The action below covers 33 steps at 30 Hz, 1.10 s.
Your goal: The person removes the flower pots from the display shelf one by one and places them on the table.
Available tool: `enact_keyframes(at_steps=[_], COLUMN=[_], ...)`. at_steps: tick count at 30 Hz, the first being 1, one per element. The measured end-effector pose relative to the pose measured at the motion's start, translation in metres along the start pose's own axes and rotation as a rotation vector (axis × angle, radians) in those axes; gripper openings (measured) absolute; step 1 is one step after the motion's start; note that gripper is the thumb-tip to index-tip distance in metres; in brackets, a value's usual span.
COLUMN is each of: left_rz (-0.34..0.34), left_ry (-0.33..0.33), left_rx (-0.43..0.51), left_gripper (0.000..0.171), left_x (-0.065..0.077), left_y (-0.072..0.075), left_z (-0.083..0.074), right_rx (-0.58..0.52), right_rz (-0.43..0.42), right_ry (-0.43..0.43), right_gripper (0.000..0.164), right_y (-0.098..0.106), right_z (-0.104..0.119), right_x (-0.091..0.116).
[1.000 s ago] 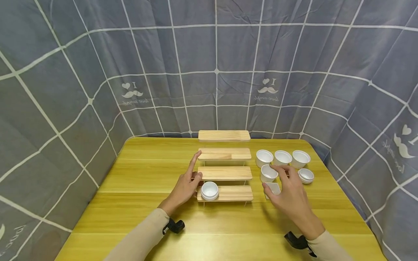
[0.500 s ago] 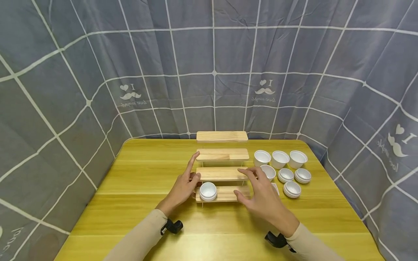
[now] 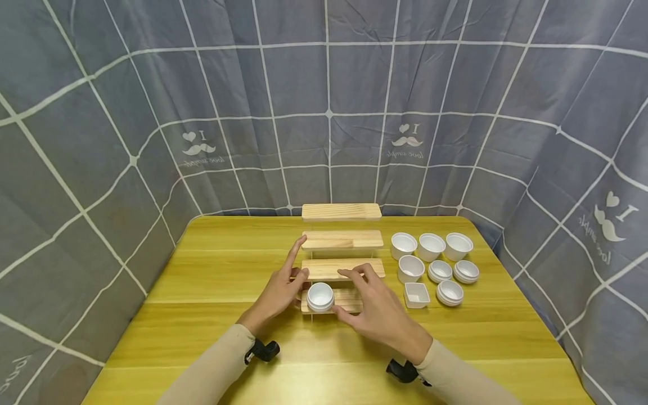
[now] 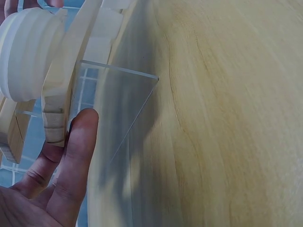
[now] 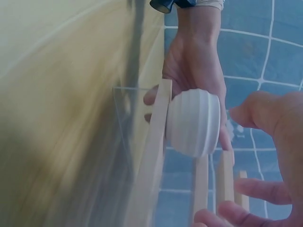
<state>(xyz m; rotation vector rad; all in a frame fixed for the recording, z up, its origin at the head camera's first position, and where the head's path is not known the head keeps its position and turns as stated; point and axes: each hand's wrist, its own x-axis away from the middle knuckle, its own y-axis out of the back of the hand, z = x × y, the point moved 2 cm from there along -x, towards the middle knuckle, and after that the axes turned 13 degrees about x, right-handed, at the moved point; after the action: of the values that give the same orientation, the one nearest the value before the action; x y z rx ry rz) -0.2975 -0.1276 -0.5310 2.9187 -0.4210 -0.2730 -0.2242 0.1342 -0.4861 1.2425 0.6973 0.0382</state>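
A four-tier stand [image 3: 341, 240] with pale wooden shelves and clear supports stands on the table. On the left of its lowest shelf sits a round white ribbed ramekin [image 3: 320, 298], upright; the right wrist view shows the ramekin [image 5: 193, 123] from the side. My left hand [image 3: 275, 291] holds the stand's left end, with fingers above and below the lowest shelf's end in the left wrist view. Over the lower shelves, my right hand [image 3: 379, 312] is spread with nothing in it. Its thumb [image 5: 244, 113] is close to the ramekin, with a gap visible in the right wrist view.
Right of the stand, several white cups [image 3: 431, 247] and smaller ribbed ramekins [image 3: 449, 293] stand in loose rows. A square white dish [image 3: 417, 295] is nearest the stand. A grey checked curtain [image 3: 354, 84] hangs behind the yellow wooden table [image 3: 212, 281].
My right hand has moved left from the cups to the lower shelves, uncovering the square dish and ramekins. My left hand stays at the stand's left end.
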Motion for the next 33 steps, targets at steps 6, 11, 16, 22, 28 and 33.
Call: enact_keyframes(at_steps=[6, 11, 16, 22, 28, 33], left_rz=[0.010, 0.014, 0.013, 0.015, 0.011, 0.008], left_ry=[-0.010, -0.022, -0.024, -0.018, -0.027, -0.034], left_rx=[0.020, 0.031, 0.033, 0.040, 0.042, 0.041], left_gripper=[0.078, 0.078, 0.078, 0.078, 0.078, 0.078], left_x=[0.000, 0.001, 0.002, 0.003, 0.003, 0.003], left_y=[-0.001, 0.000, -0.001, -0.002, -0.002, -0.001], left_z=[0.000, -0.002, -0.001, 0.000, -0.001, -0.003], right_rx=[-0.017, -0.034, -0.060, -0.087, -0.072, -0.068], right_rz=[0.031, 0.018, 0.014, 0.026, 0.005, -0.017], right_ry=[0.015, 0.030, 0.016, 0.020, 0.029, 0.039], right_gripper=[0.079, 0.077, 0.076, 0.074, 0.071, 0.068], right_y=[-0.007, -0.012, -0.016, -0.021, -0.024, -0.025], right_z=[0.010, 0.015, 0.019, 0.022, 0.024, 0.025], right_x=[-0.006, -0.008, -0.009, -0.011, -0.012, -0.013])
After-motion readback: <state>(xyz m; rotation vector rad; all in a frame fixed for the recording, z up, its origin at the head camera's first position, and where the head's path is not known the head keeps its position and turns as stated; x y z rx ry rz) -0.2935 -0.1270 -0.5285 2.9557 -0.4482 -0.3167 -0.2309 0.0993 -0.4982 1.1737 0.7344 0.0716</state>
